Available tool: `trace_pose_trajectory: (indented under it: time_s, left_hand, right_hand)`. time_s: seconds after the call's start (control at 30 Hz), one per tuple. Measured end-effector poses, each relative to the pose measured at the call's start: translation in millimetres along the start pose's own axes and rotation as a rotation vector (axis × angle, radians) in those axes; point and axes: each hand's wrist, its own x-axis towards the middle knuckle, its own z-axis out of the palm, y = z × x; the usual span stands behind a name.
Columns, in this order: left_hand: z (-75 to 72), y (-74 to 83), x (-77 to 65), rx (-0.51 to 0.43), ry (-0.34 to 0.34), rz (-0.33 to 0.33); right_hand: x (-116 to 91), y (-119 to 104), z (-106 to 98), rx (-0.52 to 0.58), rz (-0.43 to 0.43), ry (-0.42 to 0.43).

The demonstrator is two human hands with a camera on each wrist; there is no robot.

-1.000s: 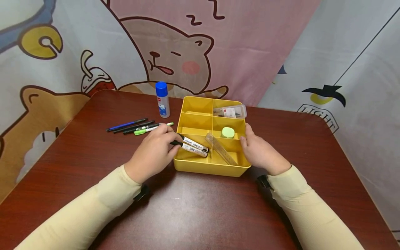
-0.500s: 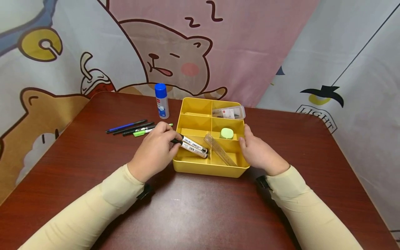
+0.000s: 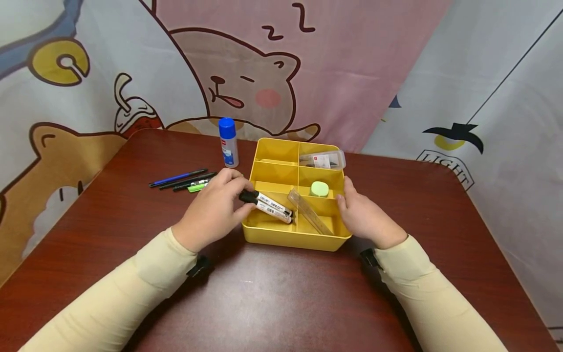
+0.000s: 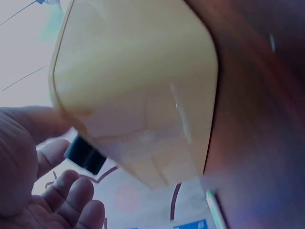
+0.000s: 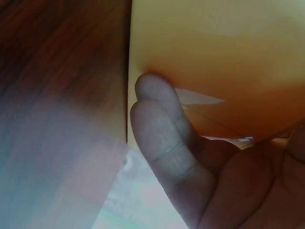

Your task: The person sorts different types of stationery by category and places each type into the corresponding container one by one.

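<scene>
Two markers slant in the near-left compartment of the yellow box, caps pointing back-left. The left hand's grip is spread around the caps; the right hand's fingers extend against the box.

The head camera looks forward and down from the person's side of the table, far enough back to take in the whole box, both hands and the curtain. The left wrist camera faces the box's outside from close up, its picture turned sideways, while the right wrist camera looks at the opposite side past near fingers; all three share box and table.
</scene>
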Motion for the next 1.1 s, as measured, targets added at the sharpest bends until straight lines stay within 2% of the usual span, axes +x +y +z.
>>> trace_pose_trajectory:
  time_s: [0.13,0.27,0.4,0.53,0.7,0.9,1.1]
  left_hand:
    - [-8.6,-9.1,4.1,-0.041,0.014,-0.011]
    - [-16.3,-25.3,11.1,-0.049,0.002,-0.106]
    - [-23.7,-42.6,19.2,0.029,-0.067,-0.22]
    - [-30.6,-59.8,25.2,0.119,-0.159,-0.287]
    - [-34.4,-86.7,27.9,0.214,-0.233,-0.3]
    - [-40.1,-113.4,22.2,0.245,-0.313,-0.322]
    - [-40.8,-121.7,15.6,0.24,-0.349,-0.31]
  right_hand:
    - [0.0,0.2,1.0,0.003,0.002,0.005]
    - [0.5,0.2,1.9,0.006,0.0,0.008]
    - [0.3,0.0,1.7,0.005,-0.001,0.008]
    - [0.0,-0.3,1.0,0.002,0.0,0.004]
    - [-0.3,0.2,0.5,0.0,-0.004,0.011]
    - [0.1,0.1,1.2,0.005,0.001,0.006]
    - [0.1,-1.4,0.3,0.0,0.006,-0.001]
